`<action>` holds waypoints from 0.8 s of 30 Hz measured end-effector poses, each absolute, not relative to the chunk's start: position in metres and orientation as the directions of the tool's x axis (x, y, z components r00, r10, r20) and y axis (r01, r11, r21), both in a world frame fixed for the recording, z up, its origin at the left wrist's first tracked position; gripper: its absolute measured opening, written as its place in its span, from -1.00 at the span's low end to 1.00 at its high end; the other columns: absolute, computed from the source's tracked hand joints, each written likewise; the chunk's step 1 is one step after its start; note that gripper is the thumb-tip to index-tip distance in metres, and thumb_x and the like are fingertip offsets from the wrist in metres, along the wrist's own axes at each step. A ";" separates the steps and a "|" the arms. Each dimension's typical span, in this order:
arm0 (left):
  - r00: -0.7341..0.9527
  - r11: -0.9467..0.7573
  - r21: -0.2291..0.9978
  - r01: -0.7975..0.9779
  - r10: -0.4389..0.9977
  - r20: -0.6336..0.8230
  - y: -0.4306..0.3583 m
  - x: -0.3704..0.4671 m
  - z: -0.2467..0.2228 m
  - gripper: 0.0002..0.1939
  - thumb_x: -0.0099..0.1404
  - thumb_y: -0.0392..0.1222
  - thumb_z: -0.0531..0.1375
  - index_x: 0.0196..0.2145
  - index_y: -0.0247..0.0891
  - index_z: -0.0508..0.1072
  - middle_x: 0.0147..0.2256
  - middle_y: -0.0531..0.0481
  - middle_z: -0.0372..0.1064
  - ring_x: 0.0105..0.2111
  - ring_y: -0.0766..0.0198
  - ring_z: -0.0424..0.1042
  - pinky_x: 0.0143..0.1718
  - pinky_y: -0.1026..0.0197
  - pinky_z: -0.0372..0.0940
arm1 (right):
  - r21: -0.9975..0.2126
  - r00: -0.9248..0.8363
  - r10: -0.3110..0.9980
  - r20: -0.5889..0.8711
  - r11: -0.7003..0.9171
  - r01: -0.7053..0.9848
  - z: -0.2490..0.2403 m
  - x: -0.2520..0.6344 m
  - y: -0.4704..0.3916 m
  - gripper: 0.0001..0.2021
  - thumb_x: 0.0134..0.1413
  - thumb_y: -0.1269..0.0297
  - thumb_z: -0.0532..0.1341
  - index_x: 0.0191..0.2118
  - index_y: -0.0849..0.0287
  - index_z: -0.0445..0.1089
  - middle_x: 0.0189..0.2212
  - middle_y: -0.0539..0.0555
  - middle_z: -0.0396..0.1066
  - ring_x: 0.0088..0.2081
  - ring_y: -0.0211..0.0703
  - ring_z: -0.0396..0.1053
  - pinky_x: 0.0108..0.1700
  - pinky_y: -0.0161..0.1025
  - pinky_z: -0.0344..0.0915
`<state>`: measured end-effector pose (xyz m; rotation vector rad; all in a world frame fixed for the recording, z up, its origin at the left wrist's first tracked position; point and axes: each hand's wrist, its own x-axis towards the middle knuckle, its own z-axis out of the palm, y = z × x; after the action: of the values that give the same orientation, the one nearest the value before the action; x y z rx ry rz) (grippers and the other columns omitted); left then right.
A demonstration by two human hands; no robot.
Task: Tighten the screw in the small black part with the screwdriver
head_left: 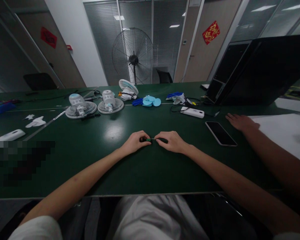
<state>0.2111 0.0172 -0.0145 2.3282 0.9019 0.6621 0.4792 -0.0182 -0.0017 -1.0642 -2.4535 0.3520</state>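
Near the middle of the dark green table, my left hand (134,142) pinches a small dark piece with a green part (148,140), perhaps a little circuit board; the fingers cover most of it. My right hand (174,142) is closed around a screwdriver (163,140) with a dark handle. Its thin metal shaft points left and reaches the green piece, though whether the tip touches it is too small to tell. Both forearms rest low over the tabletop (110,176).
Several small white fans (111,106) lie at the back left, beside light blue discs (150,100). A white power strip (192,112) and a phone (221,134) lie to the right. Another person's hand (242,122) rests by white paper (285,131). A black computer case (227,66) stands behind.
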 end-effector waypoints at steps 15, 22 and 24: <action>0.654 -0.622 0.648 0.439 0.716 0.244 0.016 0.208 -0.012 -0.75 0.35 0.03 0.33 -0.14 -0.17 0.61 -0.18 -0.08 0.46 -0.24 0.17 0.42 -0.22 0.13 0.32 | -0.342 -0.636 0.707 0.311 0.707 0.619 0.001 0.479 -0.020 -0.72 0.38 0.15 0.18 0.02 0.02 0.60 -0.23 0.08 0.54 -0.35 -0.17 0.41 -0.31 -0.22 0.21; 0.651 -0.623 0.656 0.427 0.715 0.256 0.019 0.207 -0.019 -0.72 0.33 0.05 0.34 -0.13 -0.17 0.61 -0.18 -0.06 0.45 -0.25 0.17 0.42 -0.21 0.12 0.31 | -0.591 -0.410 0.745 0.526 0.667 0.454 0.018 0.453 -0.026 -0.67 0.43 0.14 0.12 0.07 0.05 0.58 -0.19 0.12 0.57 -0.22 -0.07 0.47 -0.14 -0.13 0.37; 0.652 -0.621 0.656 0.429 0.715 0.251 0.019 0.207 -0.018 -0.73 0.33 0.04 0.34 -0.14 -0.18 0.60 -0.19 -0.05 0.45 -0.25 0.18 0.42 -0.21 0.13 0.32 | -0.619 -0.338 0.763 0.550 0.645 0.448 0.021 0.451 -0.028 -0.67 0.43 0.13 0.13 0.07 0.07 0.58 -0.17 0.14 0.58 -0.20 -0.04 0.49 -0.11 -0.10 0.39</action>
<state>0.2072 0.0187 -0.0184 2.3132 0.8865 0.6794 0.4506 -0.0280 0.0208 -0.9467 -1.9873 0.4551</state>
